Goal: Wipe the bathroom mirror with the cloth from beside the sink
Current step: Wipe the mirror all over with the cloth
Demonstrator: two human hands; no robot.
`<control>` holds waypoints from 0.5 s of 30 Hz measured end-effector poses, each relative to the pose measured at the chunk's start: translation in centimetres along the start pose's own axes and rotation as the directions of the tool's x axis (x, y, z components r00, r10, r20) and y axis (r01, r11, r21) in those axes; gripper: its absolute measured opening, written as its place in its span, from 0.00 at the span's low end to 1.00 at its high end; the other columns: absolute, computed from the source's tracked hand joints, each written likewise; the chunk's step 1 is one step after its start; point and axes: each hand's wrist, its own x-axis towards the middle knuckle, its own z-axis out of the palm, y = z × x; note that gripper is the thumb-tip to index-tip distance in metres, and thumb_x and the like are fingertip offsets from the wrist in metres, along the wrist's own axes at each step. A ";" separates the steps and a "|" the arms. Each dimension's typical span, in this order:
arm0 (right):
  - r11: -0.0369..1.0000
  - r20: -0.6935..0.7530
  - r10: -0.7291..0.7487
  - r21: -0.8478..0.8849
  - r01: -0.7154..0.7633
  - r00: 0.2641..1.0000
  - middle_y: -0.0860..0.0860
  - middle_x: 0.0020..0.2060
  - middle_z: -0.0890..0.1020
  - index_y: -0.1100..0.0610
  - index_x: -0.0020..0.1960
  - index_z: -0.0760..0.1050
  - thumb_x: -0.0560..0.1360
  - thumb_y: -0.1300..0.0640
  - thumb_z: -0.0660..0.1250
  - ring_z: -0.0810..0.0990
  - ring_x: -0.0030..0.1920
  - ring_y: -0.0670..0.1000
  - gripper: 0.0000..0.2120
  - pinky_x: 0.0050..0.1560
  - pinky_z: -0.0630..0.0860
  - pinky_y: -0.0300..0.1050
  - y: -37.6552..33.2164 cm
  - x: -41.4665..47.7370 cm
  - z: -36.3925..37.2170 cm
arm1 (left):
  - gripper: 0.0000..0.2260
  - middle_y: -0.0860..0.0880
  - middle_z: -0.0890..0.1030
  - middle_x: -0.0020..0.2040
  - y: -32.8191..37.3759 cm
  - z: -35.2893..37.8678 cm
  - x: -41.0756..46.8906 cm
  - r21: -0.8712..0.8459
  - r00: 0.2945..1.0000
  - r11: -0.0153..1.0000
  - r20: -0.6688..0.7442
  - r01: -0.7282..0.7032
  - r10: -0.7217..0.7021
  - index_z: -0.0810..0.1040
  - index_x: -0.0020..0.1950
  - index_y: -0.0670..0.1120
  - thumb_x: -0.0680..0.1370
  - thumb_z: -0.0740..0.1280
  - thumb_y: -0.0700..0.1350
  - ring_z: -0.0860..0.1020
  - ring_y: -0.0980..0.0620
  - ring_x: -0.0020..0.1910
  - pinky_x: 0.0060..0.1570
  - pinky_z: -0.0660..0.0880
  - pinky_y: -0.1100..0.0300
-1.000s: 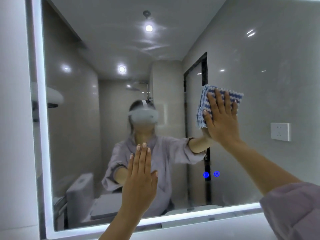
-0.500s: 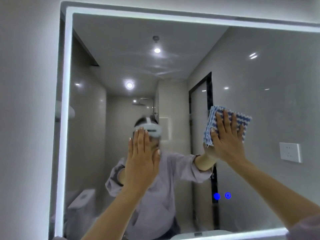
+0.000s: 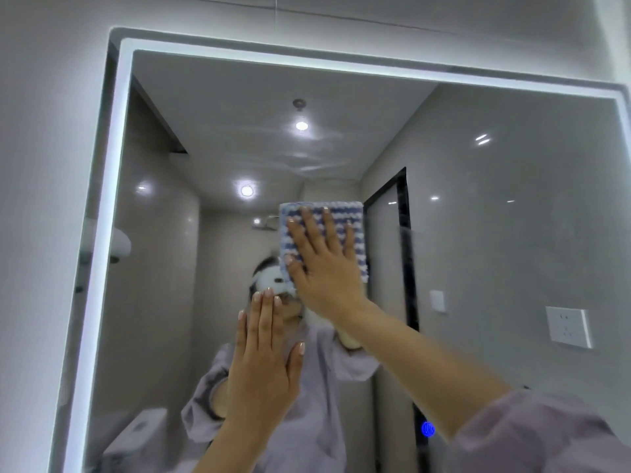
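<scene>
The bathroom mirror (image 3: 512, 206) fills the head view, edged by a lit white border. A blue-and-white striped cloth (image 3: 353, 220) lies flat on the glass near the middle. My right hand (image 3: 324, 264) presses it against the mirror with straight, spread fingers. My left hand (image 3: 264, 356) is flat against the glass below and to the left of the cloth, fingers straight and together, holding nothing. A hazy streak runs down the glass just right of the cloth.
A blue touch button (image 3: 428, 429) glows on the mirror at the lower right. The white wall (image 3: 44, 165) borders the mirror on the left and above. A person in a lilac shirt and a wall socket (image 3: 568, 326) appear as reflections.
My right hand has slid the cloth leftward across the glass to the middle. The view tilted up, bringing the mirror's top edge into sight. My left hand stays flat on the glass.
</scene>
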 end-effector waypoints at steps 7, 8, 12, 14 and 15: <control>0.985 -0.018 -0.170 -0.010 0.170 0.985 0.47 0.78 0.45 0.48 0.78 0.44 0.82 0.43 0.49 0.37 0.77 0.52 0.29 0.74 0.31 0.53 1.0 0.3 -0.4 | 0.31 0.39 0.54 0.77 0.0 -0.1 -0.1 0.022 1.000 1.000 0.010 0.003 -0.004 0.54 0.76 0.36 0.81 0.46 0.56 0.52 0.45 0.77 0.76 0.46 0.50; 0.982 -0.017 -0.189 -0.026 0.189 0.982 0.47 0.78 0.46 0.48 0.78 0.45 0.82 0.43 0.49 0.39 0.77 0.52 0.28 0.75 0.33 0.54 1.8 0.2 -0.5 | 0.31 0.39 0.53 0.77 0.1 -0.1 -0.1 0.026 1.000 1.000 0.007 0.001 -0.001 0.54 0.76 0.36 0.80 0.47 0.56 0.52 0.44 0.77 0.76 0.46 0.50; 0.985 -0.025 -0.157 -0.069 0.155 0.987 0.47 0.78 0.46 0.48 0.78 0.46 0.81 0.42 0.47 0.40 0.78 0.52 0.28 0.76 0.36 0.55 5.0 -0.6 -0.8 | 0.32 0.39 0.53 0.77 0.0 -0.3 0.0 0.024 1.000 1.000 -0.010 -0.009 0.009 0.54 0.76 0.35 0.80 0.48 0.56 0.51 0.44 0.77 0.76 0.48 0.49; 0.991 -0.045 -0.117 -0.074 0.113 0.992 0.46 0.78 0.45 0.49 0.78 0.46 0.80 0.41 0.44 0.41 0.78 0.53 0.29 0.76 0.36 0.55 7.3 -1.3 -0.9 | 0.31 0.39 0.54 0.77 0.0 -0.4 0.0 0.028 1.000 0.999 -0.020 -0.016 0.017 0.54 0.75 0.35 0.80 0.50 0.56 0.51 0.44 0.77 0.75 0.49 0.48; 0.994 -0.056 -0.092 -0.071 0.088 0.994 0.47 0.78 0.46 0.49 0.78 0.47 0.80 0.41 0.43 0.42 0.78 0.53 0.29 0.76 0.37 0.55 8.6 -1.6 -1.0 | 0.31 0.39 0.54 0.77 0.0 -0.5 0.0 0.032 1.000 0.999 -0.024 -0.018 0.019 0.55 0.75 0.35 0.80 0.50 0.55 0.51 0.43 0.77 0.75 0.50 0.47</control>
